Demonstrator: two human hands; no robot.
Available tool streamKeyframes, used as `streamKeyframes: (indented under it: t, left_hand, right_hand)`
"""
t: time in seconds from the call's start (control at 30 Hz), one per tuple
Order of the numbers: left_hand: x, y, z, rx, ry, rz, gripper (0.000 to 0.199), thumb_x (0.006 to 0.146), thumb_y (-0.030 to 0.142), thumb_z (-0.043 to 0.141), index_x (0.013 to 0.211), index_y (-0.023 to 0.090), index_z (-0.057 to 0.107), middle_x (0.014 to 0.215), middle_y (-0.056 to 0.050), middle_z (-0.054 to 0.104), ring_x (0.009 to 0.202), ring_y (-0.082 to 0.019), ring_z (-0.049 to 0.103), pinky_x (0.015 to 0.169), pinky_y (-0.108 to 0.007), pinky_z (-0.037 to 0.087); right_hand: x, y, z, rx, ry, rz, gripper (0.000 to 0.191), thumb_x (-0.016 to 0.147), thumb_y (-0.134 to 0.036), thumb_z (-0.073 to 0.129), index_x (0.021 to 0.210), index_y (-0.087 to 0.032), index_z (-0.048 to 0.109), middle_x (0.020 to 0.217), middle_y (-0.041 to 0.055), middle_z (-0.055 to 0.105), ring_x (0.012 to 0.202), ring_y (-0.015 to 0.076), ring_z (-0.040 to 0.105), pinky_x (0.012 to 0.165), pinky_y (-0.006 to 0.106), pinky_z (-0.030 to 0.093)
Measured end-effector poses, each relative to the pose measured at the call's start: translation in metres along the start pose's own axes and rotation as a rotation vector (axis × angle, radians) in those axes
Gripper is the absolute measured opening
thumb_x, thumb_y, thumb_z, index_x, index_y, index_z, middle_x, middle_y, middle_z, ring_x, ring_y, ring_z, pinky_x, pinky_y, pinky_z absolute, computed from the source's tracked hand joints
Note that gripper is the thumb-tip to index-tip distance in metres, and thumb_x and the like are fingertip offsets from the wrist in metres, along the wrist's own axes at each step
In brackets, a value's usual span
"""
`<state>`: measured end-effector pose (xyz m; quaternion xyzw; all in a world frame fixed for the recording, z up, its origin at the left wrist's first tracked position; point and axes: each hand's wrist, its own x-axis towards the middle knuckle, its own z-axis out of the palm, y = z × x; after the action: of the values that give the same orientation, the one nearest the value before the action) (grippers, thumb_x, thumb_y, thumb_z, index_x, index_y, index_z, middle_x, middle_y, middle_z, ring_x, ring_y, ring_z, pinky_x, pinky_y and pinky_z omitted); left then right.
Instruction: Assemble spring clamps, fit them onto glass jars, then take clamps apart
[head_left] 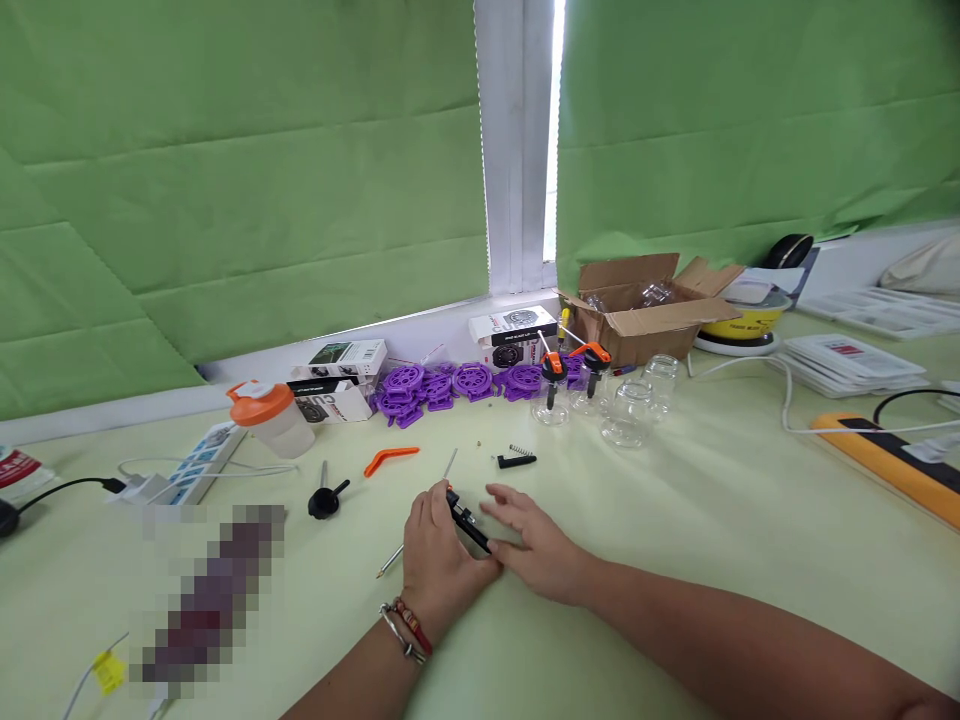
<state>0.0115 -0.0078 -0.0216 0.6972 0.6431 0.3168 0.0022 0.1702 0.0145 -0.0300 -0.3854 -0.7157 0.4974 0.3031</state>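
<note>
My left hand is closed around a long black plastic part with a small metal piece on it. A thin metal rod sticks out past its fingers at the top. On the hand's other side shows a silver rod with a gold tip; whether it is held cannot be seen. My right hand has its fingers apart, with the thumb at the black part's near end. Beyond it lie a small black piece and a coil spring. An orange bent lever and a black cap with a tube rest further left.
Glass jars stand at the right, two with orange-and-black tops. Behind are purple plastic pieces, printed boxes and a cardboard box. An orange-lidded shaker bottle and power strip are left; an orange-and-black strip is right.
</note>
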Motion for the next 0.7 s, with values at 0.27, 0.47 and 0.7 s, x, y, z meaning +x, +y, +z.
streamKeyframes:
  t: [0.27,0.47,0.7]
  left_hand:
    - [-0.0008,-0.0036,0.0026,-0.009,-0.06,-0.058,0.07,0.053,0.029,0.065,0.116,0.011,0.039,0.102,-0.012,0.053,0.098,-0.029,0.05,0.084,-0.043,0.042]
    - [-0.0012,-0.0042,0.0033,-0.035,-0.089,-0.081,0.07,0.055,0.029,0.065,0.116,0.015,0.036,0.105,-0.012,0.051,0.102,-0.031,0.048,0.087,-0.045,0.038]
    - [0.0006,-0.0017,0.0023,-0.024,-0.129,-0.132,0.072,0.052,0.029,0.066,0.117,0.015,0.036,0.106,-0.011,0.05,0.103,-0.03,0.047,0.09,-0.043,0.037]
  right_hand:
    - [-0.0036,-0.0001,-0.0012,-0.234,-0.072,-0.072,0.047,0.081,-0.034,0.053,0.126,-0.025,0.051,0.142,0.0082,0.034,0.132,0.0299,0.025,0.107,0.051,0.021]
    - [-0.0034,-0.0017,-0.0032,-0.281,-0.073,-0.057,0.048,0.082,-0.039,0.051,0.127,-0.026,0.05,0.144,0.0075,0.033,0.132,0.031,0.023,0.107,0.052,0.019]
    - [-0.0011,0.0029,-0.0038,-0.331,-0.079,-0.073,0.046,0.084,-0.038,0.049,0.127,-0.024,0.05,0.141,0.0078,0.037,0.131,0.028,0.028,0.107,0.048,0.023]
